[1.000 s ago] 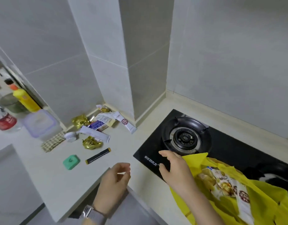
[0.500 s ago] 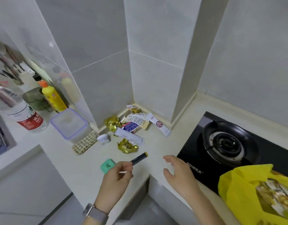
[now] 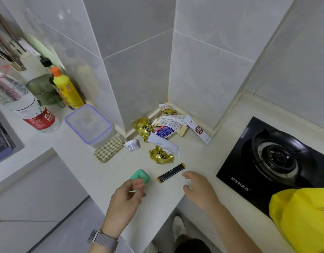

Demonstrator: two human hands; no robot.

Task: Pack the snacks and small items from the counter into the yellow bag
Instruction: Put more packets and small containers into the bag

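While both hands hover empty, the black stick sachet lies on the counter, long axis slanting up-right, just beside the loosely open right hand, nearer it than the left hand, whose curled fingers hold nothing.
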